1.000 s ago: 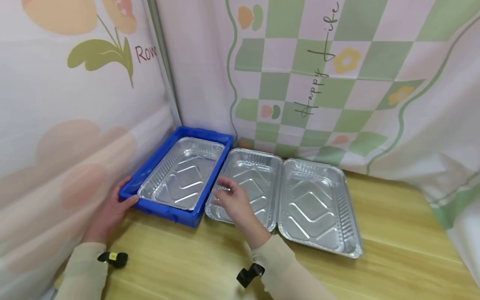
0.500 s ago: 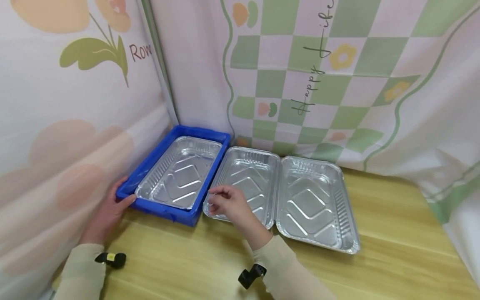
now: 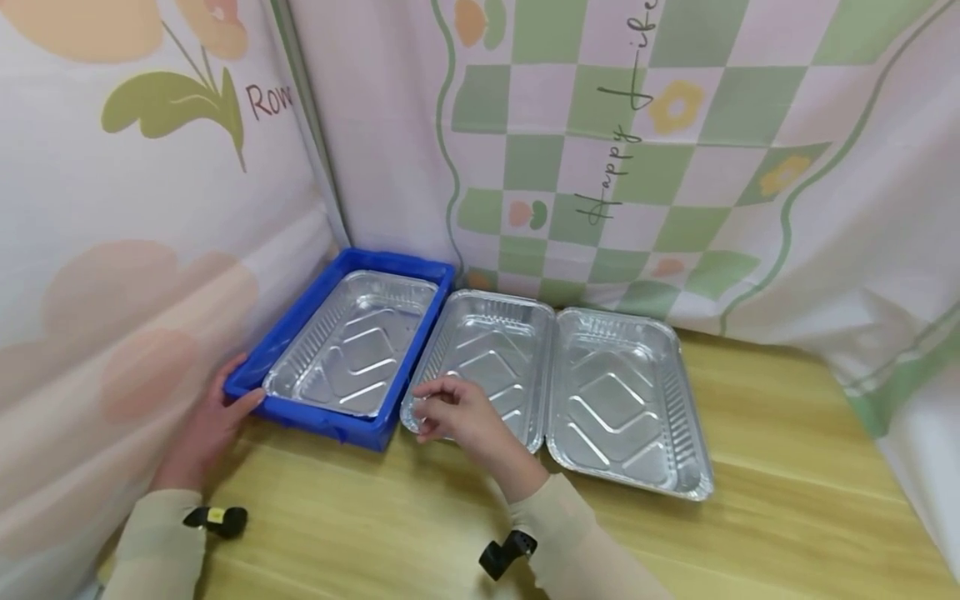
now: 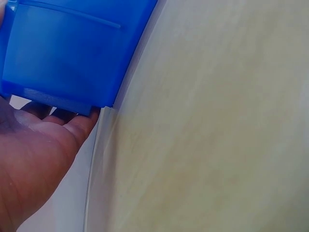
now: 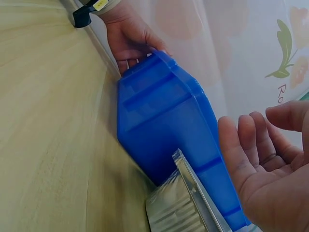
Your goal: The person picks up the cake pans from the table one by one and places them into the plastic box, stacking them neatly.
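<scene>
My left hand [image 3: 201,437] grips the near left corner of a blue plastic crate [image 3: 318,422], its thumb over the rim. In the left wrist view, fingers [image 4: 84,123] reach under the crate's bottom edge. Inside the crate lies a foil tray [image 3: 367,337] with ridged sides. My right hand [image 3: 476,425] hovers over the near left corner of a second foil tray [image 3: 491,333], fingers loosely curled and holding nothing. Seen from the right wrist, that palm [image 5: 277,193] faces up beside the crate's long side.
A third foil tray [image 3: 626,404] stands right of the second, their rims meeting. All sit on a wood-grain table [image 3: 337,517]. A printed curtain [image 3: 622,167] hangs behind, and another [image 3: 150,250] runs close along the left side of the crate.
My right hand has drawn slightly nearer to me and its fingers have come closer together. My left hand keeps its grip on the crate. The head view has shifted slightly.
</scene>
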### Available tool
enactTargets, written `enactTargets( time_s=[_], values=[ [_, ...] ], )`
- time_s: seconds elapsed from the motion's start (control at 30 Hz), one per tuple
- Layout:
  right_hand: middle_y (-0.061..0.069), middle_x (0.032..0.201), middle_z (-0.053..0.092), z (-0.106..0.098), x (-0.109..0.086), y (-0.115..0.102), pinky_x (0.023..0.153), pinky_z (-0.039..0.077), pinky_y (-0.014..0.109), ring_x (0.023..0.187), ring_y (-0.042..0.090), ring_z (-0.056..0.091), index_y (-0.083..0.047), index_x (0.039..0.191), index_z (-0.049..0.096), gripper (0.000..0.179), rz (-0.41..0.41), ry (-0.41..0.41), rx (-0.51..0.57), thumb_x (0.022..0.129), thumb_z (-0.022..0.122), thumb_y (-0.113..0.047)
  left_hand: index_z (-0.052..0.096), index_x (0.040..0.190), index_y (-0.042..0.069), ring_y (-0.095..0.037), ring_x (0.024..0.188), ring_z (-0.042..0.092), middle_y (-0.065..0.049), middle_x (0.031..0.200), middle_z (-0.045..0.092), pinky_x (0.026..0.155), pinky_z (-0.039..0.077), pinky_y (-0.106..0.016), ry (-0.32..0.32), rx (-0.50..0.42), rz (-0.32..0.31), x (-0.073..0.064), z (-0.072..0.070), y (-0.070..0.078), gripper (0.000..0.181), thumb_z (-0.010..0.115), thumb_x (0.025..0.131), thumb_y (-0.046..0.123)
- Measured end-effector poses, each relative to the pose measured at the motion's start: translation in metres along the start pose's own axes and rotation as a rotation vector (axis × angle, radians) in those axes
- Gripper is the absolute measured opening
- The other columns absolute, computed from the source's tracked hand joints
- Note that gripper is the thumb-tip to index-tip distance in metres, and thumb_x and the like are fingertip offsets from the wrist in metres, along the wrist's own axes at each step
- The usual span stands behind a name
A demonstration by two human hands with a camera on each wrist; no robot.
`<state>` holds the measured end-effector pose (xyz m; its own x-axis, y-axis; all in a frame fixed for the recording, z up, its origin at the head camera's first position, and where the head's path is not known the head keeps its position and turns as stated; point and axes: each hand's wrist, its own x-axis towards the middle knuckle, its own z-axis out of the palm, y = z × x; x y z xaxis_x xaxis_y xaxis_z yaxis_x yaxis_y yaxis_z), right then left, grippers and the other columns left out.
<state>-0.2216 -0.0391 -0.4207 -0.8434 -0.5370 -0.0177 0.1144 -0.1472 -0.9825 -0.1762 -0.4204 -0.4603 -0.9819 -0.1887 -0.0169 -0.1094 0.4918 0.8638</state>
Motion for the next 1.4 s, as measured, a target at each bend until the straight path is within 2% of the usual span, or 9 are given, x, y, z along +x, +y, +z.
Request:
enactTargets(
  time_s=[0.1, 0.27, 0.4, 0.47, 0.67, 0.8, 1.03, 1.27, 1.4],
  values=[
    [0.009, 0.086, 0.063, -0.007, -0.003, -0.003, 0.071, 0.059, 0.042, 0.068, 0.019, 0.062, 0.015, 0.116, 0.056, 0.03, 0.01, 0.001, 0.007, 0.091, 0.06, -0.001, 0.005, 0.159, 0.031, -0.053, 0.134, 0.021, -0.035, 0.154, 0.017, 0.106, 0.017, -0.068, 0.005, 0.018, 0.006, -0.001, 0.0, 0.001, 0.08, 0.056, 0.099, 0.045],
    [0.009, 0.085, 0.061, -0.027, -0.008, -0.013, 0.07, 0.059, 0.043, 0.068, 0.019, 0.061, 0.015, 0.116, 0.055, 0.03, -0.011, 0.009, 0.031, 0.091, 0.059, -0.002, 0.006, 0.159, 0.028, -0.048, 0.13, 0.029, -0.033, 0.152, 0.022, 0.109, 0.027, -0.047, 0.03, -0.023, 0.001, -0.004, 0.001, -0.002, 0.077, 0.054, 0.1, 0.042],
    [0.009, 0.085, 0.061, -0.047, -0.013, -0.023, 0.068, 0.059, 0.04, 0.067, 0.019, 0.06, 0.013, 0.115, 0.055, 0.027, -0.034, 0.027, 0.059, 0.092, 0.057, 0.0, 0.006, 0.159, 0.028, -0.049, 0.131, 0.027, -0.033, 0.152, 0.023, 0.109, 0.023, -0.053, 0.049, -0.008, -0.002, -0.007, -0.001, -0.005, 0.077, 0.054, 0.1, 0.043],
    [0.01, 0.086, 0.06, -0.056, -0.017, -0.027, 0.069, 0.058, 0.039, 0.068, 0.02, 0.061, 0.011, 0.115, 0.056, 0.025, -0.04, 0.045, 0.063, 0.093, 0.056, -0.001, 0.006, 0.159, 0.029, -0.048, 0.128, 0.031, -0.032, 0.15, 0.026, 0.107, 0.027, -0.047, 0.052, 0.001, -0.002, -0.008, -0.002, -0.005, 0.077, 0.053, 0.1, 0.044],
    [0.012, 0.09, 0.06, -0.078, -0.025, -0.033, 0.073, 0.058, 0.039, 0.072, 0.025, 0.063, 0.006, 0.116, 0.058, 0.022, -0.023, 0.1, 0.036, 0.095, 0.057, -0.003, 0.005, 0.159, 0.033, -0.047, 0.129, 0.029, -0.031, 0.152, 0.023, 0.107, 0.024, -0.052, 0.035, -0.005, -0.02, -0.009, -0.003, -0.003, 0.077, 0.052, 0.1, 0.047],
    [0.012, 0.091, 0.06, -0.088, -0.03, -0.035, 0.076, 0.057, 0.039, 0.074, 0.024, 0.063, 0.005, 0.115, 0.058, 0.021, -0.02, 0.117, 0.032, 0.096, 0.057, -0.003, 0.004, 0.159, 0.035, -0.044, 0.124, 0.034, -0.029, 0.15, 0.027, 0.102, 0.029, -0.034, 0.032, -0.001, -0.022, -0.009, 0.0, -0.003, 0.076, 0.052, 0.1, 0.046],
    [0.011, 0.091, 0.061, -0.104, -0.041, -0.036, 0.076, 0.057, 0.038, 0.074, 0.022, 0.063, 0.001, 0.112, 0.06, 0.017, -0.029, 0.121, 0.023, 0.096, 0.056, -0.002, 0.004, 0.159, 0.031, -0.043, 0.123, 0.037, -0.031, 0.147, 0.031, 0.096, 0.032, -0.027, 0.026, 0.029, -0.009, -0.01, 0.001, -0.002, 0.076, 0.051, 0.101, 0.045],
    [0.01, 0.091, 0.061, -0.124, -0.053, -0.038, 0.075, 0.057, 0.039, 0.075, 0.02, 0.062, -0.003, 0.108, 0.061, 0.013, -0.051, 0.162, 0.025, 0.096, 0.056, -0.002, 0.004, 0.159, 0.034, -0.046, 0.123, 0.035, -0.032, 0.147, 0.029, 0.098, 0.032, -0.035, 0.014, 0.037, -0.007, -0.009, 0.002, -0.002, 0.075, 0.05, 0.101, 0.045],
    [0.009, 0.09, 0.06, -0.137, -0.06, -0.04, 0.074, 0.057, 0.038, 0.076, 0.02, 0.061, 0.001, 0.109, 0.06, 0.014, -0.069, 0.186, 0.026, 0.097, 0.055, -0.001, 0.005, 0.158, 0.038, -0.025, 0.115, 0.046, -0.031, 0.146, 0.03, 0.086, 0.034, -0.016, 0.014, 0.025, 0.006, -0.011, 0.003, -0.001, 0.073, 0.051, 0.101, 0.042]
  ],
)
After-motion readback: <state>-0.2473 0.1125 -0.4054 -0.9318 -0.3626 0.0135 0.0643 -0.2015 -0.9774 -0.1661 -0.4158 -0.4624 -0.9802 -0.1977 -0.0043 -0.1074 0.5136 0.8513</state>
